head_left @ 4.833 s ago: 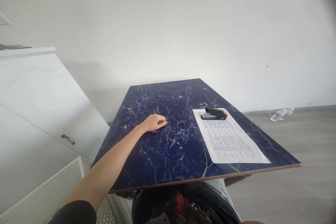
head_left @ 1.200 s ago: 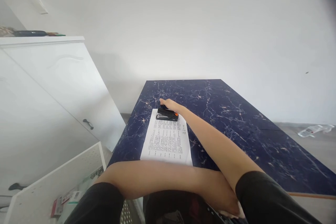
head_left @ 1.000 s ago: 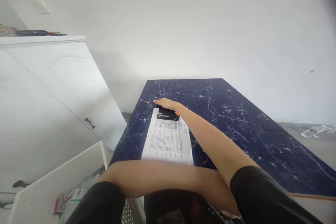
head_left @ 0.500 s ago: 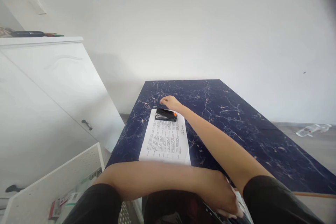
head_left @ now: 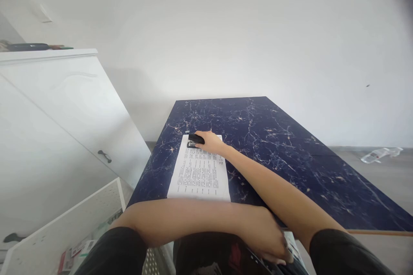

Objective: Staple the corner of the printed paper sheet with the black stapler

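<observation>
A printed paper sheet point(head_left: 198, 174) lies on the left part of a dark blue marble-patterned table point(head_left: 274, 137). A black stapler point(head_left: 194, 140) sits on the sheet's far end. My right hand point(head_left: 211, 142) reaches across the table and closes over the stapler, hiding most of it. My left arm crosses in front of my body below the table's near edge. My left hand point(head_left: 264, 238) rests at my lap with its fingers curled over a dark object that I cannot identify.
A white cabinet point(head_left: 64, 107) with a dark handle point(head_left: 105, 156) stands to the left. A white perforated bin point(head_left: 74, 223) with small packages is at lower left. A plastic bottle point(head_left: 379, 154) lies on the floor at right. A bare wall stands behind the table.
My right hand, which hovered just past the stapler half a second ago, has come down and closed over it. The left hand has shifted slightly at my lap.
</observation>
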The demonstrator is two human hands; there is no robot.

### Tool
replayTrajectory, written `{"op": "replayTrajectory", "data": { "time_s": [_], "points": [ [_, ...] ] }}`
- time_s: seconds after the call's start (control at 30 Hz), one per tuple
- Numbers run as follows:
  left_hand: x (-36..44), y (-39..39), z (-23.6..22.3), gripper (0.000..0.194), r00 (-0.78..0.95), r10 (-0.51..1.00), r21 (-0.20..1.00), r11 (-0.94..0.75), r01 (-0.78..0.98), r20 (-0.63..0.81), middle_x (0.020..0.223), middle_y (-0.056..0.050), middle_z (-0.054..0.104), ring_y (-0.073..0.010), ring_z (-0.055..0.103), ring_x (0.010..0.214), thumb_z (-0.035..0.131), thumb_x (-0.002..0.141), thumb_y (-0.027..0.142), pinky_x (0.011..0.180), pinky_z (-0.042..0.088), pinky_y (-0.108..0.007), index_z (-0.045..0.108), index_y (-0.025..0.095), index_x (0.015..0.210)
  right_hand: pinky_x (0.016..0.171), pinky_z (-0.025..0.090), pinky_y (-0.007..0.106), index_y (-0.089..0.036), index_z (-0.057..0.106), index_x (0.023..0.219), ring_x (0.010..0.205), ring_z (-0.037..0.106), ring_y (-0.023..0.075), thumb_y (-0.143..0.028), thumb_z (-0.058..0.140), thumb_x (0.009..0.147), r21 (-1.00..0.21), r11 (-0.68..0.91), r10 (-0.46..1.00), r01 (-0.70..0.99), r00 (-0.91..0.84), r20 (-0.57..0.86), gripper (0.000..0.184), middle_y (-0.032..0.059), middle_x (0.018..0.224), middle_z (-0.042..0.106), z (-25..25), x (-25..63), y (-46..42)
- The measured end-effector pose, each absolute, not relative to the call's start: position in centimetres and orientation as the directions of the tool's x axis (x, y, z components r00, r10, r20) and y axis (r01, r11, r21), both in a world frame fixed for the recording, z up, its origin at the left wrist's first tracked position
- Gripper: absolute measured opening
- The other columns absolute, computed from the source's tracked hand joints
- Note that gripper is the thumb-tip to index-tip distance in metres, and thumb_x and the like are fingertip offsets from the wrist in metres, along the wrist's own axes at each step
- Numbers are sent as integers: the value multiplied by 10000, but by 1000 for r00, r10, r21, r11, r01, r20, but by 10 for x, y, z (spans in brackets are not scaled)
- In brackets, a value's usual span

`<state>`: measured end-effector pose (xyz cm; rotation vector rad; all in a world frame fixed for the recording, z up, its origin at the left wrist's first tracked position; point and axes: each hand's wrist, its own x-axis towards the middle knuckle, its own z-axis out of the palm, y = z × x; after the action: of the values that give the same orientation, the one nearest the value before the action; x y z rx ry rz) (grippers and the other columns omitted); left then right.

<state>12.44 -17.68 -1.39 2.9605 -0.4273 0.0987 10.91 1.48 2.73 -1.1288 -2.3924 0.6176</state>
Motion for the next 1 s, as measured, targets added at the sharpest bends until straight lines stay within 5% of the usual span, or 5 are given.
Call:
{"op": "replayTrajectory", "data": {
  "time_s": [0.5, 1.0],
  "points": [
    [124, -175, -23, 185, 927, -304, 95, -939, -330, 217, 738, 26, 731, -159, 664, 704, 632, 911, 309, 530, 467, -296, 704, 271, 746, 694, 412, 292, -215, 598, 1079, 858, 628, 207, -361, 632, 942, -440, 636, 770, 634, -558, 309, 203, 74, 1024, 698, 16, 111, 8],
    [125, -183, -39, 192, 930, -326, -44, -945, -323, 169, 665, -39, 676, -209, 653, 680, 697, 818, 181, 527, 428, -366, 659, 239, 638, 726, 455, 314, -236, 649, 1140, 886, 659, 222, -458, 638, 962, -467, 646, 757, 604, -582, 295, 285, 67, 1066, 720, 14, 118, 15]
  ]
}}
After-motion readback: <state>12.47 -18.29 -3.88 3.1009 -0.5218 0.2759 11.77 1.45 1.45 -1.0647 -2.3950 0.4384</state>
